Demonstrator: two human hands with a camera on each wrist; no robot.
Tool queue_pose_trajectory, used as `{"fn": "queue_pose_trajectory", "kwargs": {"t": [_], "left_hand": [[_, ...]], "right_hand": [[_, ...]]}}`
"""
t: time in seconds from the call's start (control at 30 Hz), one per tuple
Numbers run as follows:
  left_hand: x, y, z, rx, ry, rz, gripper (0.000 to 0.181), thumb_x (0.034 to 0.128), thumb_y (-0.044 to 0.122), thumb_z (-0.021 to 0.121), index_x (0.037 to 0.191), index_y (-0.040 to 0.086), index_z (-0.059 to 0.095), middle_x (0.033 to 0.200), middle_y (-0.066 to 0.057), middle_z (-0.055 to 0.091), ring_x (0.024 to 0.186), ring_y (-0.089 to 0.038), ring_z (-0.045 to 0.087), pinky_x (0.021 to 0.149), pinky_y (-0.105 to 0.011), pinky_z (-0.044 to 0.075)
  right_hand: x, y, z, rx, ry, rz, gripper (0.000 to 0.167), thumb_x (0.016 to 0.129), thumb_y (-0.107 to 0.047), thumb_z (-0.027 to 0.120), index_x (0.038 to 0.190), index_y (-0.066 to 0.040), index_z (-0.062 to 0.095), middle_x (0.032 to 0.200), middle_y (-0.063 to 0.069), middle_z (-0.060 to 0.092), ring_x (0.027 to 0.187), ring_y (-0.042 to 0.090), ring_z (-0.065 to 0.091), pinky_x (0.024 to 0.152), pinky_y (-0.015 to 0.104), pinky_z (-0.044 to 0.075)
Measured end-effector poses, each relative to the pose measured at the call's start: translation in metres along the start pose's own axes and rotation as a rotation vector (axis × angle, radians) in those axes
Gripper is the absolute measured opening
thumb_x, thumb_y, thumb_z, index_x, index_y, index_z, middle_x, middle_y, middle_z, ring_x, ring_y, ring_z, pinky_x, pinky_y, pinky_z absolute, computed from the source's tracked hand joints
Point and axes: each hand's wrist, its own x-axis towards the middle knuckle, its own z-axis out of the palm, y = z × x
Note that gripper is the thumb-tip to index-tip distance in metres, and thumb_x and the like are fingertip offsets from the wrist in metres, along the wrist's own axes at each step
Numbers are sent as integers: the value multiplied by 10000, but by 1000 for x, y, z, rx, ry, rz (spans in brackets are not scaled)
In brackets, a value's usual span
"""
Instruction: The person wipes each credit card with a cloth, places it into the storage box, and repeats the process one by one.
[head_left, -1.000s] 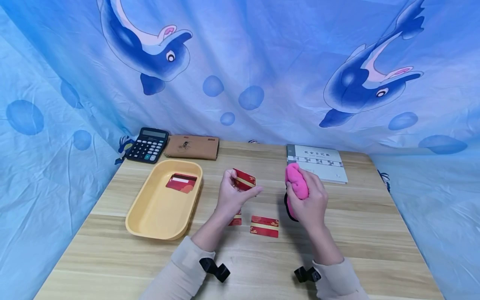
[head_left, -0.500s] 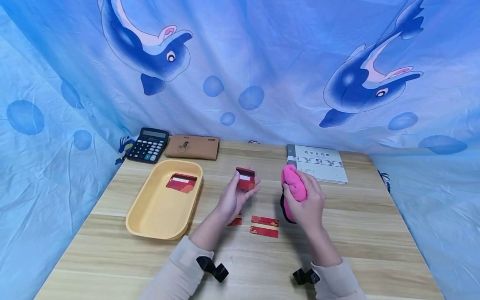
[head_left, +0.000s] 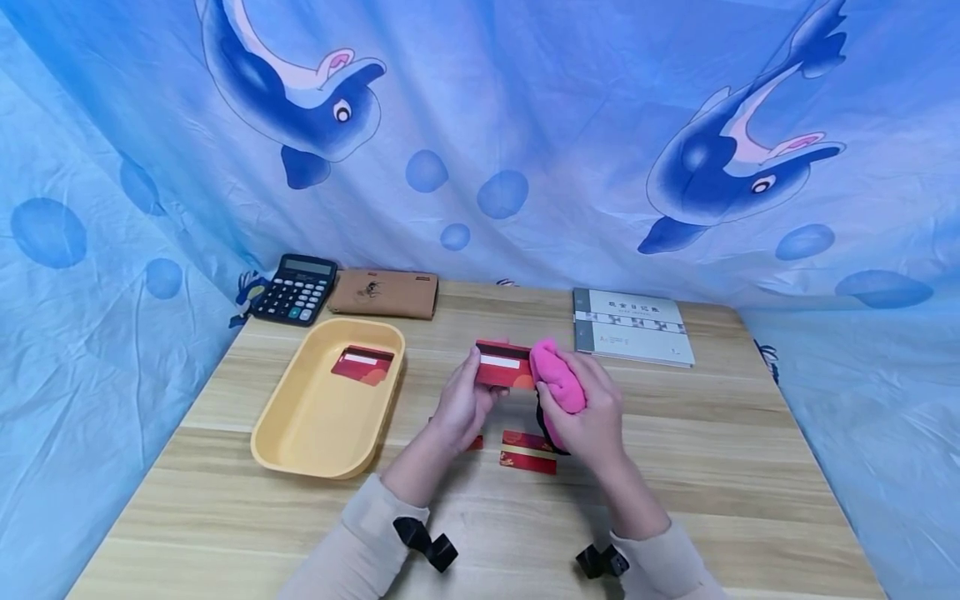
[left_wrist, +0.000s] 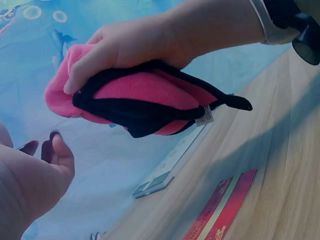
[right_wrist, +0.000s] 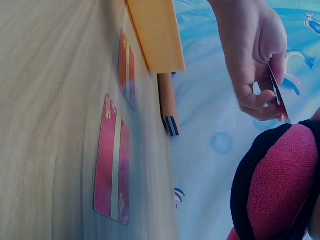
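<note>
Left hand [head_left: 456, 410] pinches the red card [head_left: 504, 364] by its left end, raised above the table [head_left: 720, 467]; right hand [head_left: 594, 410] grips the bunched pink cloth [head_left: 558, 379], which meets the card's right end. Looks like wiping to me: I'd want a firm pinch, light even pressure, strokes running outward so the card doesn't bend.

Blue dolphin curtain [head_left: 517, 117], wooden table [head_left: 720, 467]
</note>
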Motion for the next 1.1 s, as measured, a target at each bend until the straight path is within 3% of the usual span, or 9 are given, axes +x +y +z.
{"fn": "queue_pose_trajectory", "kwargs": {"t": [0.13,0.27,0.47,0.63,0.8,0.87,1.0,1.1], "left_hand": [[-1,1,-3,-7,-16,16,487,1110,247,373,1489,-56,409,1398,-229,515,1113,-183,616,949,-295,549],[0,1,-4,3,16,34,443,1099,167,407,1477,-62,426,1427,-267,506,1219,-275,616,1024,-391,518],[1,-4,-1,-3,91,27,416,1101,160,426,1472,-25,464,1424,-277,519,1234,-328,612,1045,-441,478],[-1,-11,5,20,30,42,405,1102,161,425,1473,5,472,1430,-253,525,1228,-320,618,1043,-453,471],[0,-16,10,8,-19,73,423,1106,150,395,1485,-34,431,1430,-260,523,1190,-255,642,1037,-390,500],[-1,-17,11,24,-21,76,447,1111,199,372,1485,-40,427,1414,-239,534,1172,-196,630,1037,-310,508],[-3,-18,12,49,-21,75,546,1117,338,292,1507,-28,408,1431,-110,515,1249,-112,497,1069,-216,418],[-4,-17,12,24,-33,82,576,1118,363,271,1504,-44,400,1362,-44,557,1223,-84,504,1042,-196,422]], "right_hand": [[0,3,0,-43,10,6,518,772,-70,845,1267,-53,697,1166,126,686,976,281,661,729,372,598],[2,4,-3,-94,49,19,496,775,-67,841,1250,-40,697,1167,140,679,993,309,656,729,483,603],[2,-2,-5,-99,57,-22,487,767,-92,840,1233,-33,708,1140,152,690,966,314,670,704,501,601],[4,-4,2,-242,46,-50,515,783,-153,833,1264,-34,693,1139,173,685,995,336,663,740,501,585],[6,-9,15,-337,4,-76,550,766,-170,854,1272,-31,687,1152,165,690,1012,359,663,790,504,579],[6,-13,21,-318,-39,-131,545,771,-175,847,1269,-23,685,1164,171,692,1021,360,668,832,499,581],[3,-22,30,-255,-111,-259,511,783,-191,817,1245,-11,691,1165,177,691,986,339,679,849,467,586],[2,-24,30,-224,-98,-271,483,782,-165,795,1231,-14,698,1154,163,690,952,323,672,819,451,586]]}}
